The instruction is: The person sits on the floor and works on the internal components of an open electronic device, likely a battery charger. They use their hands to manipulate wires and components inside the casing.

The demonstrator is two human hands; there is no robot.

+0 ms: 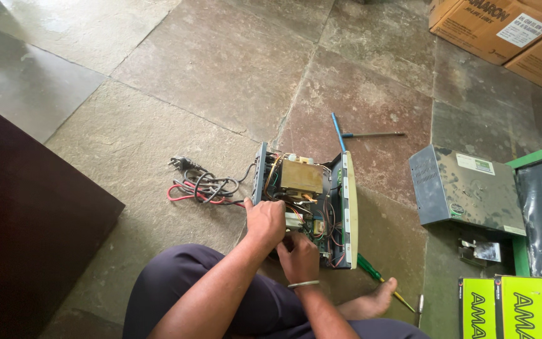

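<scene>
An opened electrical unit lies on the stone floor, showing a copper-wound transformer, wires and a circuit board. My left hand is curled over the near corner of its chassis, fingers pointing in towards a white connector block. Just below it, my right hand, with a metal bangle on the wrist, reaches into the near end of the unit with fingers bent. What the right fingers hold is hidden. A bundle of red and black cables with a plug trails out to the left.
A blue T-handled tool lies behind the unit. A green-handled screwdriver sits by my bare foot. A grey metal cover is to the right, with green boxes and cardboard cartons. Dark furniture stands at left.
</scene>
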